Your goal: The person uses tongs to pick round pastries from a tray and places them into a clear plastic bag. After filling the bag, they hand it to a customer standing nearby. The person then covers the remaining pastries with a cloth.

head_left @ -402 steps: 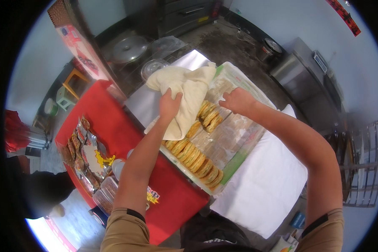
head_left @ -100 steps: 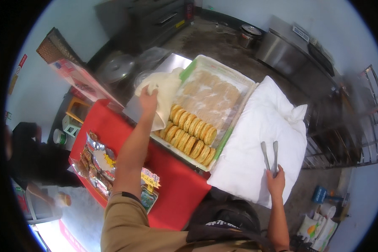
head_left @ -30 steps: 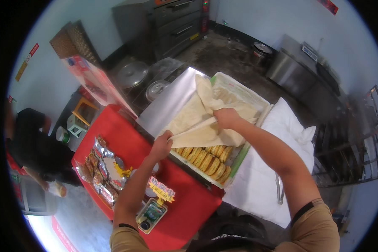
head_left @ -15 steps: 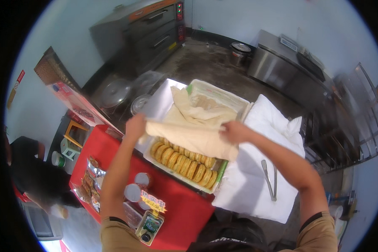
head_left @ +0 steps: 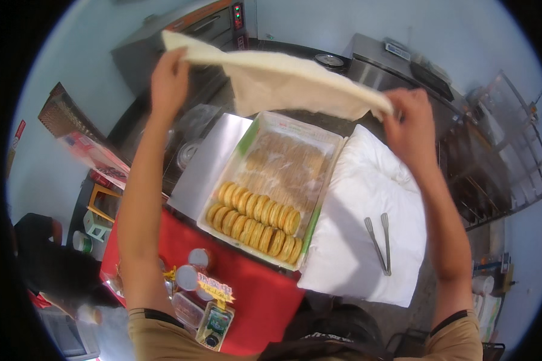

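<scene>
A cream-coloured cloth (head_left: 289,78) is stretched in the air between my two hands, above the far end of a shallow white and green box (head_left: 247,243). My left hand (head_left: 170,81) pinches its left end, and my right hand (head_left: 406,120) grips the right end. Two rows of round golden pastries (head_left: 256,225) stand on edge in the near part of the box. Behind them lies a translucent, wrinkled sheet (head_left: 286,168) over the rest of the box. Metal tongs (head_left: 380,246) rest on a folded white quilt (head_left: 358,222) to the right.
A red-covered table (head_left: 247,313) bears lidded jars (head_left: 190,274) and a small sign (head_left: 217,287). Beyond stand a deck oven (head_left: 205,27) and a steel counter (head_left: 373,60). A metal rack (head_left: 506,144) is at right; another person (head_left: 48,259) is at left.
Both hands have risen and moved away from me, lifting the cloth off the box. The pastry rows and the translucent sheet are now uncovered.
</scene>
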Demonstrator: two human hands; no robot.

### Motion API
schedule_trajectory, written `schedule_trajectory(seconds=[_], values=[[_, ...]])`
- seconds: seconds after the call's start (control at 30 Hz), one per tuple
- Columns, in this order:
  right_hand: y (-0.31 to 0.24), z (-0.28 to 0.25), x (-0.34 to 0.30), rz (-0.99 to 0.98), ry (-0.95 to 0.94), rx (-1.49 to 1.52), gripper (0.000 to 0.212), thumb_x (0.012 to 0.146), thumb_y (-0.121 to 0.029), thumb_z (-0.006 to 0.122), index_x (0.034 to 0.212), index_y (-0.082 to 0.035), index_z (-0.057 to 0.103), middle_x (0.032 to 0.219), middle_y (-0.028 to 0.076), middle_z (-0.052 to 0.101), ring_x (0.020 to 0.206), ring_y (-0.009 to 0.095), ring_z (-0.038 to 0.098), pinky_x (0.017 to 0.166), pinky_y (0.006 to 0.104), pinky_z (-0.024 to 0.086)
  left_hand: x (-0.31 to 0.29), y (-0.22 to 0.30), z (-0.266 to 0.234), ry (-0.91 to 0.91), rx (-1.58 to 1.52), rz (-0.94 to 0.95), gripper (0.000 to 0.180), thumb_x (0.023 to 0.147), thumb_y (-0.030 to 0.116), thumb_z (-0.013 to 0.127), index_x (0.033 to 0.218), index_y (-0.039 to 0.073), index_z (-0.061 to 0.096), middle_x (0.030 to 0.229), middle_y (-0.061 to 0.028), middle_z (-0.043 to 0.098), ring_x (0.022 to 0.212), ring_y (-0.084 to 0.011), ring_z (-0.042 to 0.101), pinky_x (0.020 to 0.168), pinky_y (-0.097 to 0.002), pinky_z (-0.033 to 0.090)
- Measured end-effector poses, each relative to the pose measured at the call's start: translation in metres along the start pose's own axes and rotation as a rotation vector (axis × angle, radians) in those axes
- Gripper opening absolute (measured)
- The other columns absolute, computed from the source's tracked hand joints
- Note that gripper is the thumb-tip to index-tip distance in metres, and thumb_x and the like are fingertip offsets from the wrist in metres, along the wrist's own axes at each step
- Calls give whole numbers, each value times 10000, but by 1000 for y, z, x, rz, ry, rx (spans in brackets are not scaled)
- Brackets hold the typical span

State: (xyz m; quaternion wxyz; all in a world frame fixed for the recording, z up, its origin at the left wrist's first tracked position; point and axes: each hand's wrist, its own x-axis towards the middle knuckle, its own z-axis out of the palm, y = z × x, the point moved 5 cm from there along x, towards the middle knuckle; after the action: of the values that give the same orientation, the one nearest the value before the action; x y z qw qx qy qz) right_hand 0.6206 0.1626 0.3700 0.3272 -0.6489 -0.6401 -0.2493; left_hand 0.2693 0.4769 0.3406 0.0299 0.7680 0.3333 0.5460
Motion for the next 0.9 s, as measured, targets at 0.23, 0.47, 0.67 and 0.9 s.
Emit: schedule_trajectory(seconds=[0.23, 0.47, 0.67, 0.9], values=[[-69, 53, -122, -34, -263, 289, 380, 692, 50, 692, 1058, -45, 728, 1067, 117, 668, 1054, 361, 589, 914, 463, 480, -158, -59, -42, -259, 154, 19, 175, 991, 38, 625, 1146, -30, 672, 1344, -155, 675, 1168, -282, 667, 993, -345, 518], [-145, 108, -253, 74, -733, 405, 275, 819, -47, 673, 1091, -47, 710, 1031, 117, 645, 937, 332, 657, 779, 443, 569, -335, -137, -64, -361, -83, -519, 167, 913, 70, 654, 1043, -20, 707, 1311, -200, 677, 1108, -348, 681, 946, -384, 542], [-168, 137, -307, 42, -898, 459, 182, 831, -71, 647, 1007, -34, 674, 936, 145, 682, 869, 361, 697, 719, 466, 567, -400, -140, -81, -570, 187, -444, 154, 843, 93, 661, 939, -20, 705, 1318, -225, 663, 1112, -369, 675, 963, -403, 540], [-183, 102, -284, 23, -843, 405, 202, 865, -85, 617, 1053, -39, 674, 941, 134, 693, 897, 335, 705, 709, 448, 570, -419, -123, -89, -600, 151, -519, 144, 840, 117, 650, 906, 3, 707, 1369, -224, 645, 1135, -399, 672, 978, -431, 534]])
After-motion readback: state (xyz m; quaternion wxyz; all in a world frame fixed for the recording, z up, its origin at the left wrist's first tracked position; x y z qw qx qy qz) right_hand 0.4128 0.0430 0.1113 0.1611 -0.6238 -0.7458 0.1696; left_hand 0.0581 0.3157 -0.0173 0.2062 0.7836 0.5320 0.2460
